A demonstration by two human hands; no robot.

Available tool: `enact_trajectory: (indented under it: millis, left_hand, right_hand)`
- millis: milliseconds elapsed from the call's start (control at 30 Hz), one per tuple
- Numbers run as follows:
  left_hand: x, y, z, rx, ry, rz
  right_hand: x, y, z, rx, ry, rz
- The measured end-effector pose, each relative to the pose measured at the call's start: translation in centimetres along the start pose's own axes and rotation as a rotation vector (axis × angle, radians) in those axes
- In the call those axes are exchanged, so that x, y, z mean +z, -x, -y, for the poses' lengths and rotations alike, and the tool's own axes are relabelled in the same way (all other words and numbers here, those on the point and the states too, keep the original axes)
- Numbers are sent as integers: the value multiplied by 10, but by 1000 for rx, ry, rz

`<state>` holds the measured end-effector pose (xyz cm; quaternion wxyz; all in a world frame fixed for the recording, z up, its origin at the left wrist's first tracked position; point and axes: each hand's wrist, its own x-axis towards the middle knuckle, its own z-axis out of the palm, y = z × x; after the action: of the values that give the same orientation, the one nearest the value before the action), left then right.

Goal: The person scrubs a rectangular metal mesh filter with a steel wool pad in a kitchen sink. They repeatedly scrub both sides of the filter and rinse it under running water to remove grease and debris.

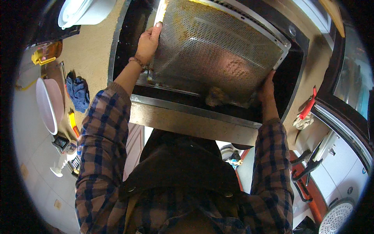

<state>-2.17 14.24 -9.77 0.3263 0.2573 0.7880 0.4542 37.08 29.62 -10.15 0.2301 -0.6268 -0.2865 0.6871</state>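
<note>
A perforated metal filter panel (216, 46) with a pale frame is tilted above a dark, metal-edged recess (181, 106). Yellow-brown grease stains its upper left part and top edge. My left hand (148, 42) grips the panel's left edge, thumb on the front. At the lower right corner, my right hand (266, 86) holds the frame; its fingers are in shadow and partly hidden. Through the mesh a pinkish, blurred shape shows. A brownish clump (214, 96) appears below the panel's lower edge; what it is cannot be told.
Left of the recess are a white plastic tub (87, 13), a dark blue cloth (78, 93), a pink basin (51, 105) and a yellow-and-red handled tool (73, 124). To the right lie a red-handled tool (308, 106) and a pale cloth (304, 121) beside a dark-framed glass pane (355, 70).
</note>
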Motion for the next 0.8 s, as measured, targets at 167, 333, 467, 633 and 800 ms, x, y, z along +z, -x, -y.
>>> enact_trajectory:
  millis: [167,333,467,633,800]
  left_hand:
    - [8,-6,16,-324,43,112]
    - [26,-4,49,-15,-493,29]
    - [82,66,-26,657,-556,541]
    - [157,106,21,1070,-1026,1024]
    - [158,110,46,837,-1038,957]
  right_hand:
    - [-30,-49,-24,-107,308,-41]
    - [-44,-102,-48,-49,666,-62]
    - [-53,-134,-72,-108,701,2]
    - [-69,-151,-42,523,37,146]
    - [12,-84,-25,-73,134,180]
